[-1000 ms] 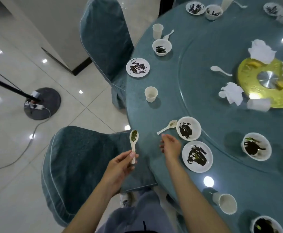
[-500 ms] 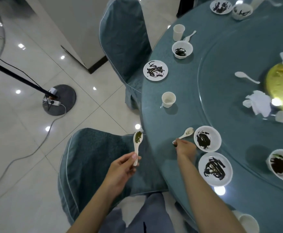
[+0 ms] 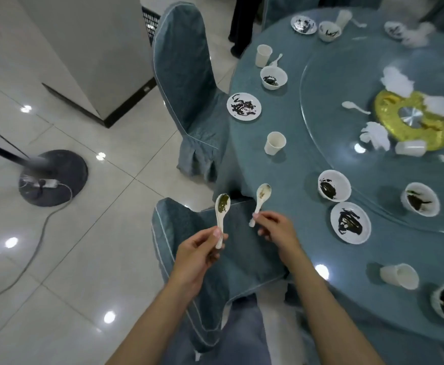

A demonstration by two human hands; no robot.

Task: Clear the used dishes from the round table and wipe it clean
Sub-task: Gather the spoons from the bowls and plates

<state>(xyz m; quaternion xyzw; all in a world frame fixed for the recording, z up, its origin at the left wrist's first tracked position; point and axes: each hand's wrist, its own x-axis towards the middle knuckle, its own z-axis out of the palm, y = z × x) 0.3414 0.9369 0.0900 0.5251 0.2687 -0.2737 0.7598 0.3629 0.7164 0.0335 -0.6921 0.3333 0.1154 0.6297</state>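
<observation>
Head view: two soiled white spoons stand heads up just off the table edge, above a chair (image 3: 189,233). The left spoon (image 3: 222,214) is pinched low on its handle by thumb and curled fingers of the left hand (image 3: 197,254). The right spoon (image 3: 261,200) is pinched at its handle tip by the right hand (image 3: 277,230). Both look light, rigid, probably brittle and greasy, so the handles seem the safest hold. Nearby on the table (image 3: 281,164) sit a bowl (image 3: 334,189) and a plate (image 3: 350,223).
</observation>
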